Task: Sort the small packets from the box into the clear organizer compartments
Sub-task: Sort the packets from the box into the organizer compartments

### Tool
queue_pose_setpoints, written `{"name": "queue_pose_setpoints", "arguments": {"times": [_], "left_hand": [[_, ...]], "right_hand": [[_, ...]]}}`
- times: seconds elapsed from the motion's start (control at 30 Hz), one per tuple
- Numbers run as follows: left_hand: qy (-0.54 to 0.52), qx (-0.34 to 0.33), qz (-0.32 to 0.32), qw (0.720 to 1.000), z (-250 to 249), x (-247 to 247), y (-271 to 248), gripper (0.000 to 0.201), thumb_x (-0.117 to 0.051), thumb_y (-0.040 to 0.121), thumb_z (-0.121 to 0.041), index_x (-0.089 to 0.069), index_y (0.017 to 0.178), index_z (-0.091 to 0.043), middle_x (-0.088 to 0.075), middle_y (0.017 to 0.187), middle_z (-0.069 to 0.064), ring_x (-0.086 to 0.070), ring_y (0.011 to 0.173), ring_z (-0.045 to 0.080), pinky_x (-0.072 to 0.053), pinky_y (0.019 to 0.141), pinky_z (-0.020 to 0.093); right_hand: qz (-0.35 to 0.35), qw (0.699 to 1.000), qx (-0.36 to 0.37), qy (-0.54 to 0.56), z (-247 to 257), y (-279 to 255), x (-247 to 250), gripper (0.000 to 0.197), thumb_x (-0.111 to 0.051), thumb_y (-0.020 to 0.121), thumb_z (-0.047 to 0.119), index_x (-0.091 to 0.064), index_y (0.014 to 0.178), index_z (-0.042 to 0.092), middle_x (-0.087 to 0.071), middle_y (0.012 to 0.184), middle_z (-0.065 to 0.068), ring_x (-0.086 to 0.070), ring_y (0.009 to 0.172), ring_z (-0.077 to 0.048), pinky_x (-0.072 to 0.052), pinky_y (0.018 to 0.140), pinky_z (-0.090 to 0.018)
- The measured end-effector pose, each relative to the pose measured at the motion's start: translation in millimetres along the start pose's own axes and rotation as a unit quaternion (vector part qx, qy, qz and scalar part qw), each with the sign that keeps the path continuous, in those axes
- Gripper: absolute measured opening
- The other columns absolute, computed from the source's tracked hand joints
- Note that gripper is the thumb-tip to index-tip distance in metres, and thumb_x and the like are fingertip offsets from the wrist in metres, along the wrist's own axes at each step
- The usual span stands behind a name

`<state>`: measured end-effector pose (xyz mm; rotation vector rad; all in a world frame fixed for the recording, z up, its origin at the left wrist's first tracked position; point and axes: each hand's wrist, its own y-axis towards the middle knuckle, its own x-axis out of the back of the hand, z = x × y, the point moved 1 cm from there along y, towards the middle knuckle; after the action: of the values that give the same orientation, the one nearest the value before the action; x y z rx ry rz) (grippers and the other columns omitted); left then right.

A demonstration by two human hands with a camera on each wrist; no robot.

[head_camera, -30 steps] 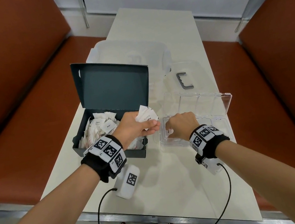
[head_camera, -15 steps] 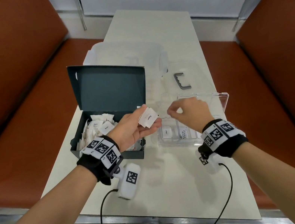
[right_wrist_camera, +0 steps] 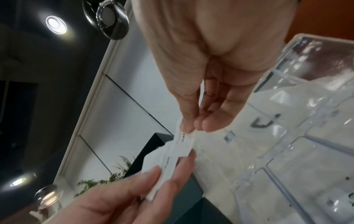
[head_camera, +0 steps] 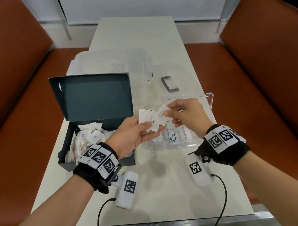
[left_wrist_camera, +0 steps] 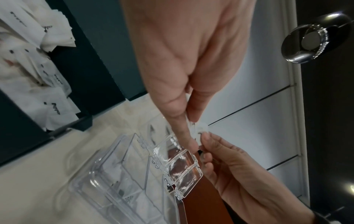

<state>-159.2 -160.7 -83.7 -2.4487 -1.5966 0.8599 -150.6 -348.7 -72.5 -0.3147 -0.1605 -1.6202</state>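
Here, packet point(head_camera: 161, 115) print blurs — right hand point(head_camera: 185, 117) pinching.

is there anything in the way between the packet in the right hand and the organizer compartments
Nothing visible. The right hand pinches a packet above the clear organizer, whose lid stands open at the far side.

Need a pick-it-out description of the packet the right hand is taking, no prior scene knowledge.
On the pale table, above the clear organizer, the left hand holds a fan of white packets. The wanted packet is the rightmost, the only one pinched by the right hand.
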Motion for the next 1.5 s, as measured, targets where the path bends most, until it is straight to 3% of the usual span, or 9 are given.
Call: {"name": "queue_pose_setpoints", "arguments": {"times": [0.17,0.3,0.57,0.7,0.87,1.0,1.1,1.33,1.5], "left_hand": [[0.037,-0.014,-0.004,0.999,-1,-2,1,0.025,-0.045,0.101,-0.002,-0.057,0.121,0.003,-0.069,0.115,0.019,-0.069,0.105,0.026,-0.056,0.09,0.031],[0.037,-0.015,0.006,0.999,1,-7,2,0.025,-0.05,0.098,-0.003,-0.059,0.121,0.002,-0.07,0.112,0.014,-0.071,0.098,0.021,-0.058,0.081,0.026],[-0.035,0.028,0.005,0.999,0,-11,1,0.034,-0.045,0.103,-0.025,-0.06,0.119,0.0,-0.07,0.11,0.02,-0.069,0.102,0.033,-0.06,0.076,0.033],[-0.065,0.04,-0.015,0.997,2,-10,1,0.03,-0.041,0.104,-0.018,-0.057,0.119,0.002,-0.069,0.11,0.023,-0.07,0.099,0.036,-0.06,0.073,0.036],[-0.033,0.005,-0.014,0.999,8,-14,1,0.027,-0.042,0.104,-0.019,-0.059,0.115,-0.001,-0.074,0.097,0.015,-0.073,0.089,0.025,-0.06,0.07,0.029],[-0.056,0.006,-0.019,0.998,8,-14,1,0.031,-0.045,0.103,-0.024,-0.062,0.112,0.001,-0.073,0.101,0.019,-0.073,0.091,0.028,-0.06,0.07,0.032],[-0.063,0.018,-0.021,0.998,8,-10,1,0.026,-0.047,0.102,-0.016,-0.061,0.113,0.003,-0.072,0.102,0.022,-0.072,0.091,0.033,-0.061,0.07,0.034],[0.013,-0.019,-0.009,1.0,12,-3,1,0.017,-0.051,0.099,-0.005,-0.06,0.111,0.0,-0.074,0.1,0.014,-0.073,0.091,0.024,-0.058,0.071,0.024],[0.105,-0.051,-0.043,0.992,5,7,1,0.016,-0.061,0.093,-0.006,-0.064,0.109,-0.003,-0.074,0.097,0.008,-0.074,0.082,0.018,-0.056,0.064,0.018]], "right_hand": [[0.026,0.997,-0.024,0.074,0,-5,18,0.02,-0.063,0.089,0.002,-0.068,0.108,-0.003,-0.067,0.078,-0.012,-0.057,0.056,-0.01,-0.054,0.056,-0.02],[0.072,0.994,-0.027,0.076,3,-12,11,0.02,-0.065,0.087,-0.001,-0.068,0.107,0.0,-0.065,0.077,-0.016,-0.06,0.059,-0.013,-0.056,0.059,-0.021],[0.047,0.996,-0.036,0.072,-2,-18,5,0.003,-0.07,0.085,0.004,-0.069,0.087,0.005,-0.066,0.073,-0.012,-0.062,0.056,-0.015,-0.056,0.056,-0.025],[0.026,0.995,-0.042,0.088,-5,-20,7,0.006,-0.071,0.084,0.003,-0.069,0.09,0.002,-0.067,0.075,-0.018,-0.062,0.056,-0.016,-0.054,0.057,-0.024],[0.042,0.994,-0.047,0.089,-6,-23,-3,0.021,-0.07,0.084,0.004,-0.068,0.105,0.0,-0.069,0.077,-0.021,-0.068,0.061,-0.018,-0.055,0.06,-0.023],[0.027,0.992,-0.057,0.11,-7,-24,-3,0.006,-0.069,0.084,0.002,-0.068,0.091,0.001,-0.066,0.075,-0.018,-0.064,0.058,-0.016,-0.054,0.057,-0.023],[0.033,0.99,-0.065,0.119,-8,-26,0,0.004,-0.069,0.084,0.0,-0.066,0.086,0.003,-0.065,0.074,-0.014,-0.062,0.056,-0.015,-0.055,0.054,-0.024],[-0.016,0.997,-0.029,0.065,-9,-21,12,0.005,-0.071,0.083,0.002,-0.068,0.087,0.006,-0.063,0.071,-0.009,-0.06,0.054,-0.013,-0.055,0.055,-0.023],[0.038,0.999,-0.006,-0.033,-1,-15,37,0.004,-0.069,0.086,0.01,-0.069,0.089,0.011,-0.07,0.085,-0.007,-0.068,0.074,-0.018,-0.059,0.063,-0.028]]}}
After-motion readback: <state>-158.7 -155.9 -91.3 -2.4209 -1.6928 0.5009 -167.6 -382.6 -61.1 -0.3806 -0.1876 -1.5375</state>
